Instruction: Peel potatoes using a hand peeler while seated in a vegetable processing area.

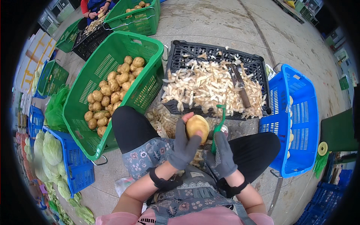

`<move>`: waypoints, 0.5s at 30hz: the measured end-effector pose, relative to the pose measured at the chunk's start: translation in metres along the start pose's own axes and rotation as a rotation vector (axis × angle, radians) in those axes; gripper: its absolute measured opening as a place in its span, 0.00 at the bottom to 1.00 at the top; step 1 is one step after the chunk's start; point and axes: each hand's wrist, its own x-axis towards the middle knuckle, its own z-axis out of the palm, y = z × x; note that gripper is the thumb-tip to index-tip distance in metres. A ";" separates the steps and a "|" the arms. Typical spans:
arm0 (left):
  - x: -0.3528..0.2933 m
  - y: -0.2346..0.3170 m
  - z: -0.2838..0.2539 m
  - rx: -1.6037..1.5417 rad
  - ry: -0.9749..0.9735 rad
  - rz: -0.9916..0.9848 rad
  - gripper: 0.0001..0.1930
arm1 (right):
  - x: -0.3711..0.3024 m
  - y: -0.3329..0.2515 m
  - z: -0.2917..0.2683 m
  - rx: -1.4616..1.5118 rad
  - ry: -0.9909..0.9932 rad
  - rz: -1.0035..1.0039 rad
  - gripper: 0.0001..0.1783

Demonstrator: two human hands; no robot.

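In my gloved left hand (184, 144) I hold a pale, mostly peeled potato (197, 129), fingers wrapped round its side. My right hand (222, 155), gloved in grey too, is closed round a green peeler (219, 129) that stands upright just right of the potato. Beyond both hands, an upturned-looking black crate (257, 62) is heaped with potato peelings (210, 84). A dark-bladed knife (240, 85) lies across the heap. More peelings lie on the ground between my knees.
A green basket (84, 144) of unpeeled potatoes (112, 90) stands left. On the right, a blue basket (303, 97) holds pale potatoes (291, 137) along its near wall. Cabbages (52, 150) fill a blue crate (80, 176) at far left. Another person's hands (99, 12) work beyond.
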 end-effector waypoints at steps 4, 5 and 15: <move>-0.004 0.005 -0.002 0.175 -0.056 0.106 0.21 | 0.021 0.000 0.005 0.019 0.118 0.126 0.33; -0.005 0.008 -0.007 0.130 -0.075 0.043 0.22 | 0.028 0.000 0.001 -0.049 0.153 0.043 0.32; 0.008 -0.010 -0.031 -0.808 -0.131 -0.729 0.29 | 0.062 -0.022 -0.021 0.153 0.106 0.061 0.14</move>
